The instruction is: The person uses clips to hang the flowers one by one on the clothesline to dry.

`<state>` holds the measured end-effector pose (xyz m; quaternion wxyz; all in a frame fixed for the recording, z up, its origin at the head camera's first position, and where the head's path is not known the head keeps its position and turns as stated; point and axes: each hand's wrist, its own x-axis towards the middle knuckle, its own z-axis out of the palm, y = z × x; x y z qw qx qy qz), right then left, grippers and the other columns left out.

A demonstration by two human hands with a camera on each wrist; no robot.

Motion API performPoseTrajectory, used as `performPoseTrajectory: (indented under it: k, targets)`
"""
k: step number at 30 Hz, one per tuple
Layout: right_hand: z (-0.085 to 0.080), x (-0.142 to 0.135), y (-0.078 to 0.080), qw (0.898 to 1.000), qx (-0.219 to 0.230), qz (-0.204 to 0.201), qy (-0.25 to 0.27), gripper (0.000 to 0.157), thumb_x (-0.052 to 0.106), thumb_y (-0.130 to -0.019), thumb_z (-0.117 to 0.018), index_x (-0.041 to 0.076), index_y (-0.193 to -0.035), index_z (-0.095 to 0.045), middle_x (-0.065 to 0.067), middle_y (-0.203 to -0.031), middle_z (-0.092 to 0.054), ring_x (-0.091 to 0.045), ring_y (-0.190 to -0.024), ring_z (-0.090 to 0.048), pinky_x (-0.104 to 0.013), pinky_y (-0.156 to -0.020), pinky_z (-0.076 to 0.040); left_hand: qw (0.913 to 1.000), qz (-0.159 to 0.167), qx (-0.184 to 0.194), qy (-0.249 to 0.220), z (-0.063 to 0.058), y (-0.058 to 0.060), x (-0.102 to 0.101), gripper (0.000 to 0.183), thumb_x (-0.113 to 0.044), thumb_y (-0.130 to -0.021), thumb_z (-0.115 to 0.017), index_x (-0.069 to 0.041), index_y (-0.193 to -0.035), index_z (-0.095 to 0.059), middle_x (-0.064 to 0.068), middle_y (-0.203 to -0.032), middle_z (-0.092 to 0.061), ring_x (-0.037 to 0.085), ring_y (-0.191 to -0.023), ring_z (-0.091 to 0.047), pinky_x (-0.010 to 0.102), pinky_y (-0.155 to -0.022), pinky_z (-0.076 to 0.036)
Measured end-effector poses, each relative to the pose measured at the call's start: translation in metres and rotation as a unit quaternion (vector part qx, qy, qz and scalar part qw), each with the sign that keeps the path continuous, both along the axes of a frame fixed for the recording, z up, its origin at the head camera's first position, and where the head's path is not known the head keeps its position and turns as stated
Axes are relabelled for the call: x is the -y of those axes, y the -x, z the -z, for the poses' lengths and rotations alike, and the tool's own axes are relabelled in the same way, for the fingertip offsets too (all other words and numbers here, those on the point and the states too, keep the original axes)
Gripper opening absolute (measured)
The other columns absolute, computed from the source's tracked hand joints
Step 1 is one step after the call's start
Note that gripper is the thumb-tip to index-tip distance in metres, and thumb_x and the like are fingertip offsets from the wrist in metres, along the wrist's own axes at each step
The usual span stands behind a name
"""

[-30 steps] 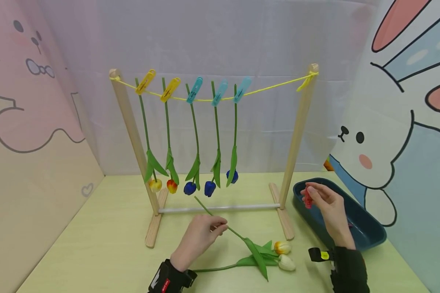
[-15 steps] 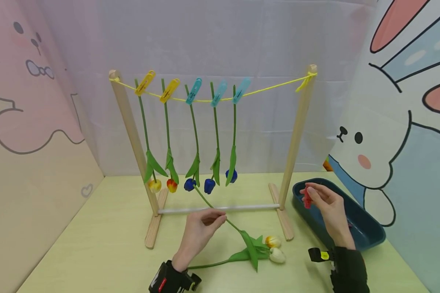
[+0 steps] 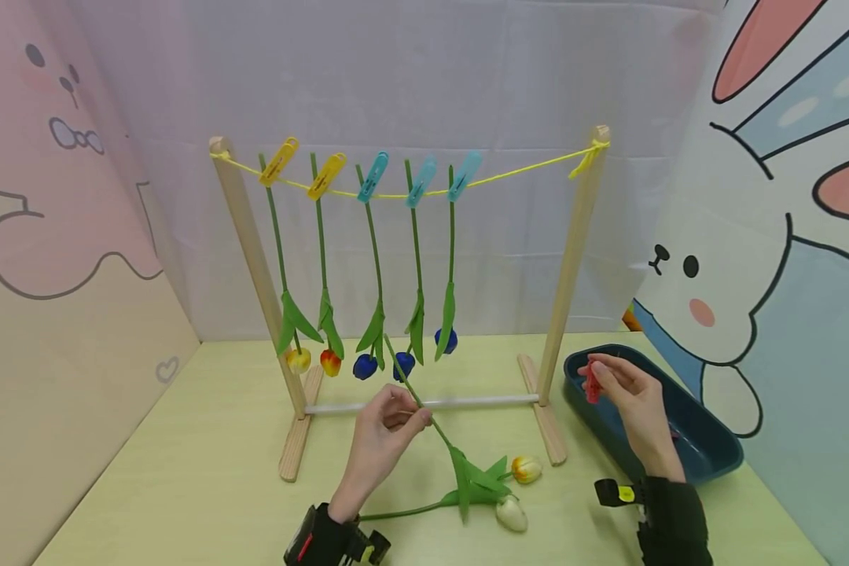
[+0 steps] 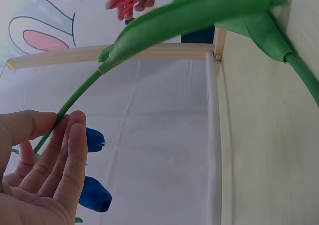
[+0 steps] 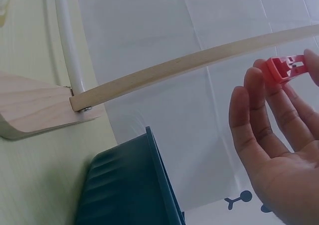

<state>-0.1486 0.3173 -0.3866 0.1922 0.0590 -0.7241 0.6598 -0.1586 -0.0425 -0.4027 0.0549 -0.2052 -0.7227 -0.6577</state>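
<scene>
In the head view my left hand (image 3: 382, 444) pinches the green stem of an artificial tulip (image 3: 439, 431), its stem end tilted up and its leaves down by the table. A second tulip's stem (image 3: 399, 512) lies beneath. Overlapping leaves obscure which stem bears the white bloom (image 3: 512, 513) and which the yellow-orange bloom (image 3: 527, 469). Thumb and fingertips grip the stem (image 4: 75, 99) in the left wrist view. My right hand (image 3: 635, 405) holds a red clothespin (image 3: 593, 384) above the near-left side of a dark blue bin (image 3: 703, 456); the right wrist view shows the clothespin (image 5: 285, 68) between thumb and fingers.
A wooden frame (image 3: 573, 259) carries a yellow string (image 3: 516, 173). Several tulips hang upside down from it, clipped by yellow clothespins (image 3: 327, 176) and blue clothespins (image 3: 373, 177). A white bar (image 3: 481, 402) joins the frame's feet low down. Something small and reddish (image 3: 674, 434) lies inside the bin.
My left hand has risen and moved slightly left with the tulip, lifting its stem end toward the hanging blooms. The white bloom has shifted left and turned downward. My right hand stays nearly still.
</scene>
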Motion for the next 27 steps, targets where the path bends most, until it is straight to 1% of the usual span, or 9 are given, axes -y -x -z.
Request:
performPoseTrajectory:
  k: [5,9,14,15,19,21,22,24,27]
  targets:
    - [0.003,0.001,-0.001,1.000,-0.009,-0.013,0.017,0.022,0.012,-0.103,-0.056,0.014,-0.123,-0.067,0.012,-0.100,-0.077,-0.008,-0.085,-0.070,-0.014,-0.079,-0.055,0.9993,0.007,0.024,-0.027,-0.002,-0.001,0.000,0.023,-0.007,-0.093,-0.071,0.000,-0.102,-0.051,0.025,-0.098,-0.074,0.006,-0.080,-0.074,0.033,-0.081,-0.061]
    - [0.004,0.001,-0.001,1.000,-0.005,-0.009,0.014,0.028,0.014,-0.104,-0.055,0.012,-0.131,-0.063,0.016,-0.105,-0.075,-0.005,-0.091,-0.067,-0.011,-0.085,-0.051,0.9975,0.017,0.042,-0.054,-0.003,-0.003,-0.001,0.032,-0.014,-0.094,-0.072,-0.004,-0.113,-0.048,0.025,-0.102,-0.073,0.009,-0.084,-0.075,0.033,-0.086,-0.060]
    - [0.003,0.003,0.001,1.000,-0.019,0.000,0.002,0.027,0.015,-0.104,-0.055,0.008,-0.129,-0.064,0.016,-0.106,-0.075,-0.005,-0.090,-0.064,-0.011,-0.085,-0.049,0.9970,0.007,0.038,-0.067,-0.011,-0.008,-0.004,0.040,-0.017,-0.094,-0.071,-0.007,-0.126,-0.050,0.024,-0.103,-0.074,0.008,-0.084,-0.074,0.032,-0.087,-0.059]
    - [0.002,0.003,0.001,1.000,-0.023,0.000,0.002,0.026,0.014,-0.104,-0.054,0.007,-0.128,-0.063,0.015,-0.107,-0.075,-0.005,-0.091,-0.065,-0.011,-0.086,-0.049,0.9974,0.006,0.025,-0.067,-0.009,-0.007,-0.004,0.040,-0.018,-0.095,-0.071,-0.006,-0.127,-0.051,0.023,-0.103,-0.074,0.010,-0.085,-0.075,0.033,-0.087,-0.059]
    - [0.000,0.005,0.001,1.000,-0.023,0.018,0.008,0.026,0.014,-0.103,-0.056,0.005,-0.127,-0.062,0.015,-0.107,-0.072,-0.002,-0.096,-0.063,-0.008,-0.091,-0.047,0.9954,0.013,-0.052,-0.079,0.044,0.022,-0.005,0.039,-0.018,-0.097,-0.068,-0.007,-0.132,-0.056,0.013,-0.109,-0.075,0.014,-0.093,-0.075,0.033,-0.088,-0.059]
    - [0.000,0.007,0.001,0.999,-0.023,0.038,0.005,0.027,0.013,-0.103,-0.057,0.004,-0.128,-0.062,0.015,-0.106,-0.070,-0.001,-0.097,-0.062,-0.007,-0.092,-0.045,0.9923,0.017,-0.088,-0.085,0.078,0.041,-0.005,0.037,-0.017,-0.098,-0.067,-0.010,-0.133,-0.058,0.007,-0.112,-0.075,0.018,-0.098,-0.074,0.035,-0.089,-0.059]
    - [-0.001,0.008,0.001,0.999,-0.023,0.048,0.010,0.028,0.012,-0.102,-0.058,0.003,-0.128,-0.062,0.015,-0.104,-0.070,-0.001,-0.097,-0.061,-0.007,-0.092,-0.045,0.9907,0.018,-0.102,-0.088,0.088,0.047,-0.006,0.036,-0.014,-0.098,-0.066,-0.010,-0.133,-0.059,0.004,-0.113,-0.075,0.017,-0.099,-0.074,0.034,-0.089,-0.059]
    - [-0.003,0.009,0.001,0.997,-0.023,0.068,0.015,0.029,0.012,-0.102,-0.058,0.002,-0.128,-0.062,0.015,-0.101,-0.070,-0.001,-0.095,-0.062,-0.008,-0.091,-0.045,0.9877,0.024,-0.122,-0.095,0.086,0.048,-0.007,0.034,-0.008,-0.098,-0.064,-0.009,-0.132,-0.061,0.005,-0.114,-0.075,0.017,-0.100,-0.073,0.033,-0.088,-0.059]
    - [-0.007,0.012,0.001,0.996,-0.027,0.086,0.026,0.032,0.009,-0.101,-0.059,-0.003,-0.131,-0.060,0.016,-0.104,-0.070,0.000,-0.101,-0.061,-0.008,-0.093,-0.045,0.9849,0.028,-0.139,-0.099,0.046,0.031,-0.012,0.030,-0.008,-0.098,-0.064,-0.004,-0.128,-0.064,0.012,-0.110,-0.076,0.017,-0.097,-0.074,0.033,-0.085,-0.060]
